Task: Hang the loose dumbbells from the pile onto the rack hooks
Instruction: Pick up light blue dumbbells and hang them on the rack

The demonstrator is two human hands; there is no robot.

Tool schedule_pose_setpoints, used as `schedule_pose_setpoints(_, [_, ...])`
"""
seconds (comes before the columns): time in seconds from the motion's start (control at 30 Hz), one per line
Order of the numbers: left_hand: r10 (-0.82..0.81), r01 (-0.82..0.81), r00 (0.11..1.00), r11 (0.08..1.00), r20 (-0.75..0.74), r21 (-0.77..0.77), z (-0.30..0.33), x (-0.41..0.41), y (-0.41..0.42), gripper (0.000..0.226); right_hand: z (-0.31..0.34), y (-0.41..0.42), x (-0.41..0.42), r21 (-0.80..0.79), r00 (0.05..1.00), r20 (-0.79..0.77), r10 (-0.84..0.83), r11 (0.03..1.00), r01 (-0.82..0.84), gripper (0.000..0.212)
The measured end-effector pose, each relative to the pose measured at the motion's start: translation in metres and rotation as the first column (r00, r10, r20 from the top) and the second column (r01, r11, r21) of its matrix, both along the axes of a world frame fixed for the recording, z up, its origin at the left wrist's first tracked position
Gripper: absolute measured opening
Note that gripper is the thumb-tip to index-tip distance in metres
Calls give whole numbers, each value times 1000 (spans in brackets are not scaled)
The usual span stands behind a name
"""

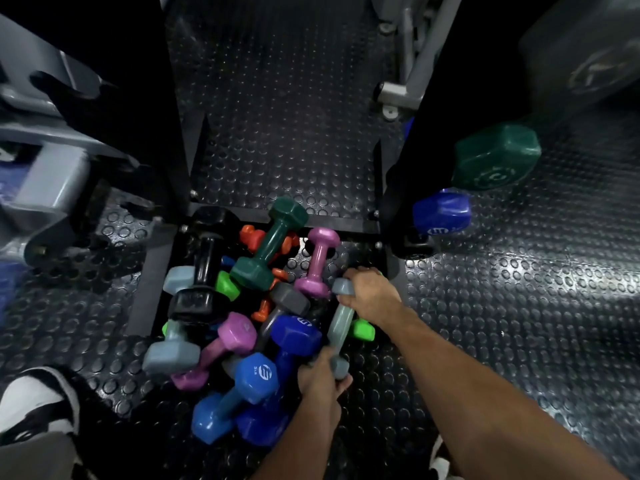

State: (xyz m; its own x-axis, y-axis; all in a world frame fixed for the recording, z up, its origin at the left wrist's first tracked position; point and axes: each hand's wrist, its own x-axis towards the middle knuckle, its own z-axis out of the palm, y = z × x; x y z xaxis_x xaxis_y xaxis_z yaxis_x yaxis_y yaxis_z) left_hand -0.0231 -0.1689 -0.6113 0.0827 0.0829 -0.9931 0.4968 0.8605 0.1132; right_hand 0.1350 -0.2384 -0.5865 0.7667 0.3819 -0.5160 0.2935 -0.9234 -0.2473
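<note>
A pile of coloured dumbbells (242,317) lies on the floor inside the black rack base (346,225). Both hands are on one pale grey-green dumbbell (341,323) at the pile's right edge. My right hand (370,296) grips its far head, and my left hand (320,382) grips its near head. A dark green dumbbell (273,244) and a pink one (318,261) lie on top of the pile. On the rack's right upright hang a green dumbbell (495,157) and a blue one (441,211).
Black rack uprights (166,98) rise on both sides of the pile. Grey machine parts (52,174) stand at the left and a grey frame foot (394,93) at the back. My white shoe (38,400) rests on the studded rubber floor (519,306) at lower left.
</note>
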Motion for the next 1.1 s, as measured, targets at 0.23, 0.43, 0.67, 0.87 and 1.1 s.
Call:
schedule_pose_setpoints(0.23, [-188,185,970,982,153,36,39,-27,3,59,46,-26,-20,18,993,-23,-115,993,116,36])
schedule_pose_setpoints(0.43, [-420,406,881,908,218,106,83,-38,22,59,84,-39,-39,125,970,-39,-241,962,244,28])
schedule_pose_setpoints(0.67, [-470,434,836,882,283,180,129,-38,38,36,129,-29,-59,429,854,-73,-516,756,494,50])
schedule_pose_setpoints(0.87, [-466,374,796,880,386,292,165,-27,49,45,161,-16,-100,450,401,-773,-493,20,893,52])
schedule_pose_setpoints(1.1, [-666,445,621,734,414,513,176,-15,52,101,181,-16,-108,479,352,-806,-476,-177,860,40])
